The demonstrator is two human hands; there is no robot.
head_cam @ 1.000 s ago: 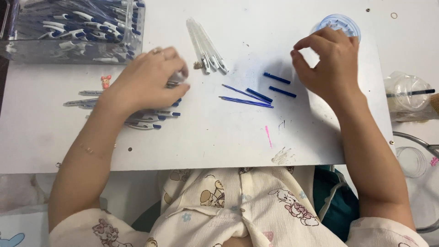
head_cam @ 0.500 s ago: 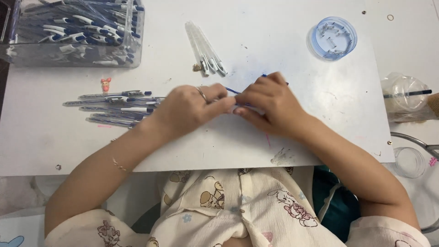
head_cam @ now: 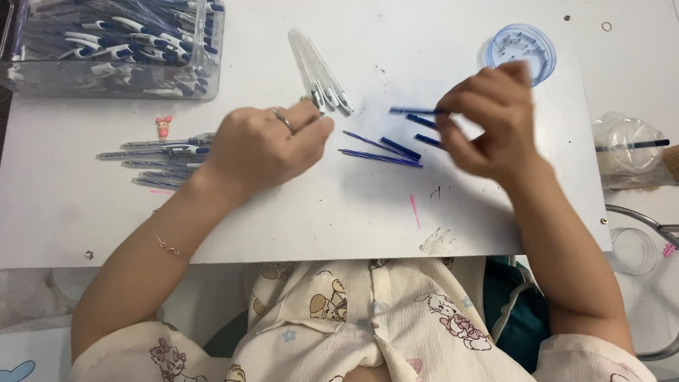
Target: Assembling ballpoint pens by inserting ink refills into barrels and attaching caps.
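My right hand (head_cam: pixel 488 124) pinches a thin blue pen refill (head_cam: pixel 412 111) and holds it just above the white table (head_cam: pixel 339 205). Several more blue refills (head_cam: pixel 382 151) lie loose between my hands. My left hand (head_cam: pixel 265 145), with a ring on one finger, has its fingers curled. Its fingertips reach the near ends of a bundle of clear pen barrels (head_cam: pixel 318 71); whether they grip one is hidden. A row of assembled blue-and-white pens (head_cam: pixel 152 157) lies to the left of that hand.
A clear box of finished pens (head_cam: pixel 113 46) stands at the back left. A round blue cup of small springs (head_cam: pixel 523 44) sits behind my right hand. There is a tiny pink figure (head_cam: pixel 164 127) by the pen row and a clear plastic cup (head_cam: pixel 626 148) off the table's right edge.
My hands, joined at the table's middle half a second ago, have parted. The left went up-left to the clear barrels; the right went up-right with a blue refill.
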